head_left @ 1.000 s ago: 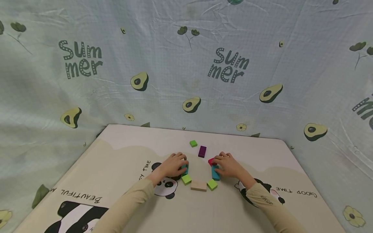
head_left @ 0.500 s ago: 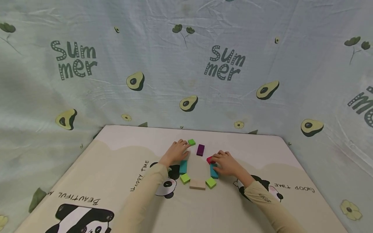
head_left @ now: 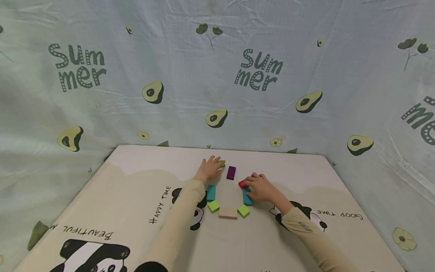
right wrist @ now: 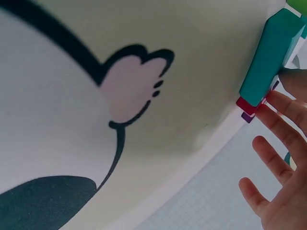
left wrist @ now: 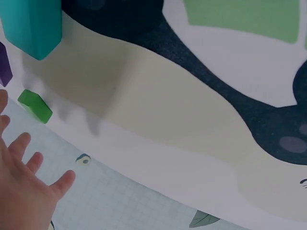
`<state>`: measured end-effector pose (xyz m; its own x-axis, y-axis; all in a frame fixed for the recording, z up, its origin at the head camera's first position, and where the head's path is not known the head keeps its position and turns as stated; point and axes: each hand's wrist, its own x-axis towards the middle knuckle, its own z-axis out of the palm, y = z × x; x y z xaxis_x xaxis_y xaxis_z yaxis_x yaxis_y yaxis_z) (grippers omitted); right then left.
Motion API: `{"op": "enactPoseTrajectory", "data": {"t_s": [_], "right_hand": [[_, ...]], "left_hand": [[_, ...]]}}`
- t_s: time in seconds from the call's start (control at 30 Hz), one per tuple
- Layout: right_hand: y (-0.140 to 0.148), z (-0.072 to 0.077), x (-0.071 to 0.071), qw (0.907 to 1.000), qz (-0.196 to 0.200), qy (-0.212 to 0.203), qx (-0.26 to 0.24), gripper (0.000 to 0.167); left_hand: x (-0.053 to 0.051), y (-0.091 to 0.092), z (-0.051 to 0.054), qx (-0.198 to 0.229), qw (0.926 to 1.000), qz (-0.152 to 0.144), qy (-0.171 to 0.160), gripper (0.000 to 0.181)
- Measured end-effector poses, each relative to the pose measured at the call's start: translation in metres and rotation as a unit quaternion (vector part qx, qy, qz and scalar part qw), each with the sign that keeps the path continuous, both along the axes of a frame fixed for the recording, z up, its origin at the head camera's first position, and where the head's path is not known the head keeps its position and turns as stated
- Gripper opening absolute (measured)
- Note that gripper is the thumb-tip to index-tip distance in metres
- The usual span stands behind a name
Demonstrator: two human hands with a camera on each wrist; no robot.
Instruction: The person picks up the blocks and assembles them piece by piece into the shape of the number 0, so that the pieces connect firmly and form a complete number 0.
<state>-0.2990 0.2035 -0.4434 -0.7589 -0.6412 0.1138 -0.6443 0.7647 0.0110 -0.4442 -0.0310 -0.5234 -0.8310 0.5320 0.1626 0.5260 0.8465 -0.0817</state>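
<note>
My left hand [head_left: 209,169] reaches over a small green block [head_left: 222,164] at the back, partly covering it. In the left wrist view its fingers are spread, with the green block just beyond the fingertips. My right hand [head_left: 259,187] is at a red block [head_left: 241,184] and the right teal block [head_left: 247,197]. The right wrist view shows its fingertips at the red block and the thumb beside the teal one; the other fingers are spread. The red block is mostly hidden. A purple block [head_left: 231,173] lies between the hands.
A left teal block [head_left: 211,193], two lime-green blocks, left [head_left: 213,206] and right [head_left: 243,210], and a plain wooden block [head_left: 228,213] line the near side of the arrangement. The table [head_left: 136,204] has a panda print; a patterned curtain [head_left: 183,124] stands behind its back edge.
My left hand has left the left teal block and moved away from me to the green block at the back. The right hand stays at the red and teal blocks.
</note>
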Motion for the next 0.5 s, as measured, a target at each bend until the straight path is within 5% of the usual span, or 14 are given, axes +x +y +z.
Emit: {"op": "enactPoseTrajectory", "data": {"t_s": [0.1,0.13,0.17,0.27,0.3,0.4,0.5], "right_hand": [[0.000,0.003,0.001,1.0000,-0.002,-0.005,0.002,0.028],[0.000,0.004,0.001,1.0000,-0.001,-0.004,0.002,0.027],[0.000,0.004,0.001,1.0000,-0.001,-0.004,0.003,0.027],[0.000,0.004,0.001,1.0000,0.002,-0.001,0.005,0.027],[0.000,0.004,0.001,1.0000,0.003,0.000,0.005,0.027],[-0.001,0.003,0.002,1.0000,0.004,0.001,0.003,0.027],[-0.002,0.003,0.003,1.0000,0.000,0.000,0.004,0.027]], "left_hand": [[-0.048,0.001,-0.053,-0.033,0.9992,0.014,-0.016,0.050],[-0.055,0.002,-0.060,-0.041,0.9985,0.019,-0.032,0.050],[-0.062,0.003,-0.070,-0.052,0.9983,0.020,-0.018,0.049],[-0.055,0.004,-0.070,-0.057,0.9981,0.021,-0.011,0.047],[-0.050,0.004,-0.067,-0.059,0.9980,0.019,0.007,0.046],[-0.016,0.005,-0.032,-0.057,0.9980,0.018,0.017,0.045],[0.034,0.006,0.026,-0.057,0.9982,0.019,0.003,0.041]]}}
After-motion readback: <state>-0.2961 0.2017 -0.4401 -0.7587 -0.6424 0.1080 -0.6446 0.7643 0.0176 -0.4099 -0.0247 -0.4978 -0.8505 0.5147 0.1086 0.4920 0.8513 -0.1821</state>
